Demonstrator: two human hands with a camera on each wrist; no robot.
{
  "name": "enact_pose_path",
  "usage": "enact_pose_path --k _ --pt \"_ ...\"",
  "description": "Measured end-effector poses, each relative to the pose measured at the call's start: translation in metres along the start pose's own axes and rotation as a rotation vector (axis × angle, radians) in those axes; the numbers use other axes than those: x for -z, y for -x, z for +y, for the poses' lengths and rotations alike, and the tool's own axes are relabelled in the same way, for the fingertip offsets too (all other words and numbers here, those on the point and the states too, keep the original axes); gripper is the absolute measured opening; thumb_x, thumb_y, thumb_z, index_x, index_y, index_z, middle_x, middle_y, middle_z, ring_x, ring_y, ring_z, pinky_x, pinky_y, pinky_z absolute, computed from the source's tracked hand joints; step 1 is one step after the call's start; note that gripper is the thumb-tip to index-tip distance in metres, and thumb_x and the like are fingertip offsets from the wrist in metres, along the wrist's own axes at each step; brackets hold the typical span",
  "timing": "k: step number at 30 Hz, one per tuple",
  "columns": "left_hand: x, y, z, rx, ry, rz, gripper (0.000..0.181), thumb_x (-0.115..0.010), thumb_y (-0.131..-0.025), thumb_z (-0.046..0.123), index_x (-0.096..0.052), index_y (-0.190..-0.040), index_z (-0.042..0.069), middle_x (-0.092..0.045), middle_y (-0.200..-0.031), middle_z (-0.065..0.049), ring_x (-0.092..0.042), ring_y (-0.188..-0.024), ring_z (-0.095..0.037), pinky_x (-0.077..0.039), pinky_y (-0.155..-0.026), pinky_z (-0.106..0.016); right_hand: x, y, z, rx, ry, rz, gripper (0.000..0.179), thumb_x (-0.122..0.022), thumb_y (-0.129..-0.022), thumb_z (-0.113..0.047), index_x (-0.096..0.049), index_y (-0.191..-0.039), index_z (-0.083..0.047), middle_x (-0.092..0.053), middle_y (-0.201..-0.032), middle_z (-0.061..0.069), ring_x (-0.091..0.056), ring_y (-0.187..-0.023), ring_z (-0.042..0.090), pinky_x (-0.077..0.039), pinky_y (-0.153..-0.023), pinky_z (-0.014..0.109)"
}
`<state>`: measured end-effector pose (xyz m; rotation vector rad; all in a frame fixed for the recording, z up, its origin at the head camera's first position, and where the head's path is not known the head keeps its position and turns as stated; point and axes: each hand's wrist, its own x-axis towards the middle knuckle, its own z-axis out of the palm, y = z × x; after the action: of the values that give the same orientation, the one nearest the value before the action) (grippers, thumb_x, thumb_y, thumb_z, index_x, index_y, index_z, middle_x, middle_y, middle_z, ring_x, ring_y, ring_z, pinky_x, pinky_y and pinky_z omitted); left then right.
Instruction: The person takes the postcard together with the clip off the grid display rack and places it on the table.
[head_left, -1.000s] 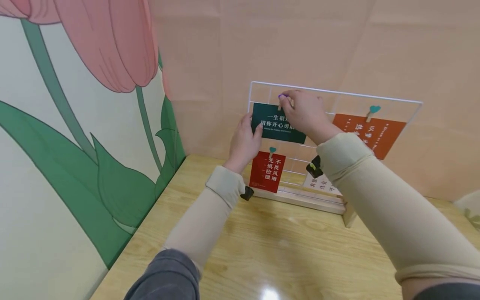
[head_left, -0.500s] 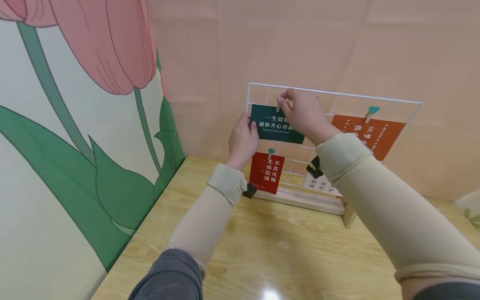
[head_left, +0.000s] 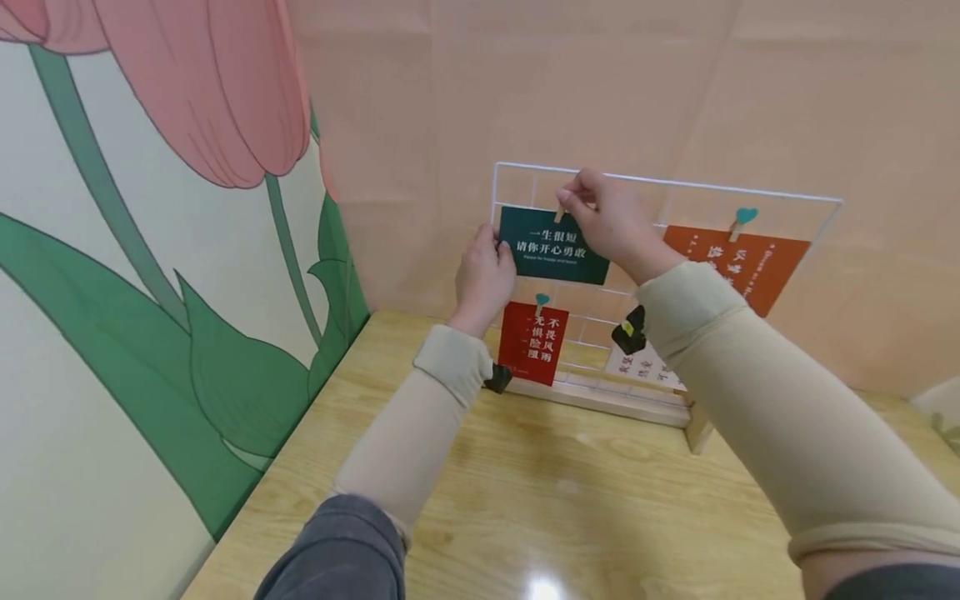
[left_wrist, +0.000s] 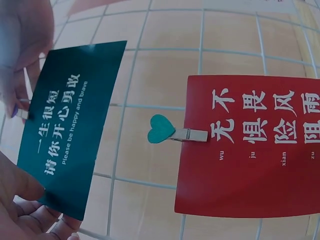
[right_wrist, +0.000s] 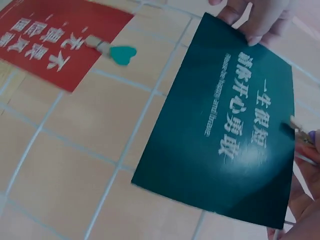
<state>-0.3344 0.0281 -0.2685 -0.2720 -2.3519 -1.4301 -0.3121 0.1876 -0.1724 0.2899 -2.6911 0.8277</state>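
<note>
A dark green card [head_left: 551, 250] with white lettering lies against the upper left of a white wire grid rack [head_left: 678, 180]. My left hand [head_left: 486, 279] pinches the card's left edge, thumb on the front and fingers behind. At the card's top edge, my right hand [head_left: 611, 221] pinches a small wooden clothespin [head_left: 559, 215]; a bit of its purple ornament [left_wrist: 15, 110] shows between the fingers in the left wrist view. In the right wrist view the clothespin's tip overlaps the edge of the green card [right_wrist: 225, 130].
Below hangs a red card [head_left: 534, 343] on a clothespin with a teal heart [left_wrist: 161, 128]. An orange card [head_left: 757, 262] hangs at the right. A white card [head_left: 637, 367] is partly behind my right arm. The rack's wooden base [head_left: 600, 400] stands on the wood-grain table [head_left: 480, 517].
Both hands stay at the green card with little movement. The purple ornament, visible one second ago in the head view, is now covered by the right fingers.
</note>
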Motion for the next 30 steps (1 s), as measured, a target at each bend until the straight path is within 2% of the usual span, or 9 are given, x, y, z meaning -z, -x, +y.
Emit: enact_pose_path --k 5,9,13,15,18,21,23,28,30 --pt "0.003 0.003 -0.003 -0.001 0.019 -0.009 0.016 -0.05 -0.11 0.018 -0.055 -0.121 0.008 -0.063 -0.109 -0.007 -0.06 -0.095 -0.021 -0.052 -0.079 -0.033 0.0 0.004 -0.003 -0.03 -0.051 0.014 0.044 -0.046 -0.109 -0.043 -0.055 -0.131 -0.006 -0.054 -0.148 0.016 -0.049 -0.134 0.036 -0.038 -0.113 0.056" --pt "0.009 0.005 -0.005 -0.038 0.059 -0.003 0.017 -0.049 -0.109 0.015 -0.056 -0.121 0.005 -0.062 -0.106 -0.01 -0.059 -0.094 -0.023 -0.05 -0.079 -0.034 0.002 0.011 -0.01 -0.022 -0.008 0.033 0.051 -0.044 -0.109 -0.049 -0.055 -0.138 -0.009 -0.055 -0.146 0.016 -0.055 -0.114 0.035 -0.046 -0.105 0.052" --pt "0.017 0.014 -0.005 -0.069 0.1 -0.061 0.02 -0.048 -0.11 0.013 -0.056 -0.125 0.004 -0.06 -0.108 -0.009 -0.057 -0.097 -0.022 -0.051 -0.08 -0.032 0.006 0.021 -0.013 0.008 0.055 0.043 0.05 -0.045 -0.109 -0.046 -0.055 -0.142 -0.011 -0.061 -0.134 0.015 -0.056 -0.089 0.033 -0.054 -0.085 0.045" --pt "0.02 0.019 -0.003 -0.084 0.107 -0.088 0.022 -0.048 -0.11 0.013 -0.057 -0.127 0.004 -0.06 -0.109 -0.009 -0.057 -0.097 -0.022 -0.052 -0.08 -0.032 0.007 0.026 -0.012 0.043 0.047 0.05 0.047 -0.047 -0.109 -0.043 -0.058 -0.139 -0.009 -0.063 -0.127 0.015 -0.056 -0.089 0.032 -0.053 -0.083 0.044" --pt "0.025 0.025 -0.001 -0.098 0.112 -0.111 0.022 -0.047 -0.11 0.014 -0.056 -0.128 0.005 -0.06 -0.108 -0.008 -0.058 -0.096 -0.021 -0.052 -0.079 -0.031 0.007 0.034 -0.008 0.092 -0.007 0.06 0.042 -0.05 -0.109 -0.038 -0.061 -0.133 -0.005 -0.064 -0.122 0.015 -0.058 -0.099 0.032 -0.053 -0.093 0.047" --pt "0.029 0.03 0.0 -0.11 0.116 -0.118 0.02 -0.048 -0.11 0.013 -0.056 -0.126 0.005 -0.06 -0.106 -0.008 -0.057 -0.095 -0.021 -0.052 -0.079 -0.031 0.004 0.044 -0.002 0.115 -0.048 0.066 0.041 -0.051 -0.109 -0.037 -0.063 -0.128 -0.002 -0.064 -0.124 0.015 -0.058 -0.104 0.031 -0.051 -0.094 0.049" --pt "0.032 0.034 -0.001 -0.113 0.12 -0.132 0.019 -0.048 -0.11 0.013 -0.056 -0.125 0.005 -0.06 -0.105 -0.008 -0.057 -0.095 -0.021 -0.051 -0.079 -0.032 0.002 0.053 0.002 0.108 -0.044 0.062 0.042 -0.05 -0.109 -0.038 -0.062 -0.128 -0.003 -0.065 -0.123 0.015 -0.059 -0.095 0.034 -0.052 -0.082 0.048" --pt "0.038 0.043 -0.005 -0.135 0.121 -0.177 0.018 -0.048 -0.109 0.013 -0.057 -0.122 0.003 -0.061 -0.105 -0.009 -0.057 -0.095 -0.023 -0.052 -0.08 -0.034 -0.005 0.077 0.016 0.052 -0.031 0.011 0.039 -0.052 -0.109 -0.038 -0.062 -0.129 -0.007 -0.068 -0.121 0.015 -0.058 -0.094 0.035 -0.049 -0.075 0.05" --pt "0.041 0.048 -0.008 -0.152 0.119 -0.213 0.018 -0.049 -0.109 0.014 -0.057 -0.122 0.003 -0.061 -0.104 -0.009 -0.057 -0.095 -0.023 -0.052 -0.08 -0.034 -0.007 0.086 0.023 0.034 -0.03 -0.015 0.038 -0.054 -0.108 -0.038 -0.063 -0.129 -0.007 -0.069 -0.119 0.015 -0.059 -0.097 0.033 -0.049 -0.079 0.048"
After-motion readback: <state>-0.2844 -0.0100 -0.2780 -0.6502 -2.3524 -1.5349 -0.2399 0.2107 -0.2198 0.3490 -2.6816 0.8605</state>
